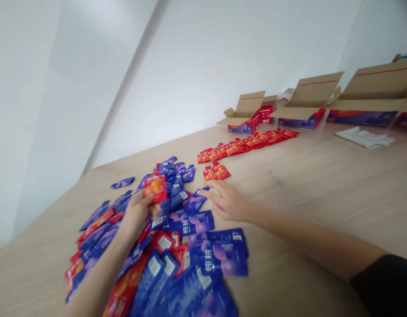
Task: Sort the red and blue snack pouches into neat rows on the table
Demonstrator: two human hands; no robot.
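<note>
Here left hand point(137, 215) pinches red sachet point(155, 189) — right hand point(227, 201) splayed, palm down.

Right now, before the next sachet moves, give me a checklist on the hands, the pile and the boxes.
Left hand gripping a red sachet: ok.
Right hand free of any held sachet: ok.
Right fingers touching the nearest blue sachet: cannot tell.
Sachet pile sorted by colour: not ok, red and blue lie mixed.
Row of red sachets apart from the pile: ok.
Nearest cardboard box open: ok.
</note>
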